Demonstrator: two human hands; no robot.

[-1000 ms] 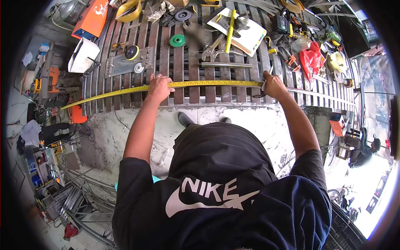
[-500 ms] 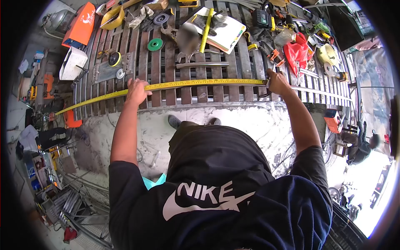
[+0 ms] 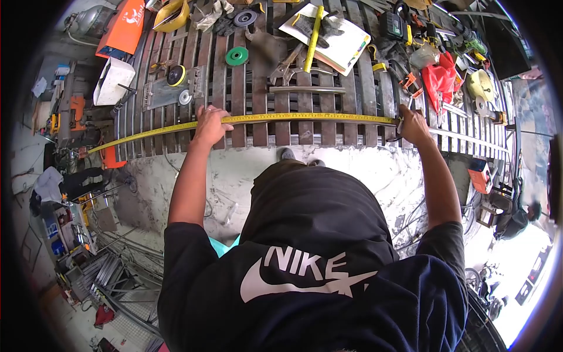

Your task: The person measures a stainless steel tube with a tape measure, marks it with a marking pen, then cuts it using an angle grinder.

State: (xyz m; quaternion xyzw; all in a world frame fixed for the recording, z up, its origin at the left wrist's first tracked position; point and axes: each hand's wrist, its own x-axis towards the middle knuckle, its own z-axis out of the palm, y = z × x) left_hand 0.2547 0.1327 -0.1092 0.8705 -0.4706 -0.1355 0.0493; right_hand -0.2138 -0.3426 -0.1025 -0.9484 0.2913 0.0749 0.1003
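Observation:
A yellow tape measure (image 3: 305, 117) is stretched across the front of a slatted metal bench (image 3: 280, 134), running out past its left edge. My left hand (image 3: 211, 125) is closed over the blade left of centre, thumb pointing right. Toward the right, my right hand (image 3: 414, 126) grips the end of the yellow stretch; the fingers mostly hide the tape's case. A long pale metal strip (image 3: 469, 139) continues rightward from my right hand along the bench. Just behind the tape lies a short metal bar (image 3: 308, 90).
On the bench are a green disc (image 3: 237, 56), an open notebook (image 3: 343, 47) with a glove and yellow level-like stick on it, a red bag (image 3: 440, 82), clamps and power tools. An orange box (image 3: 121, 28) stands back left. Metal profiles (image 3: 111, 278) lie on the floor at left.
The view has shifted, so the bench and both hands appear farther right. Both hands keep about the same places on the tape.

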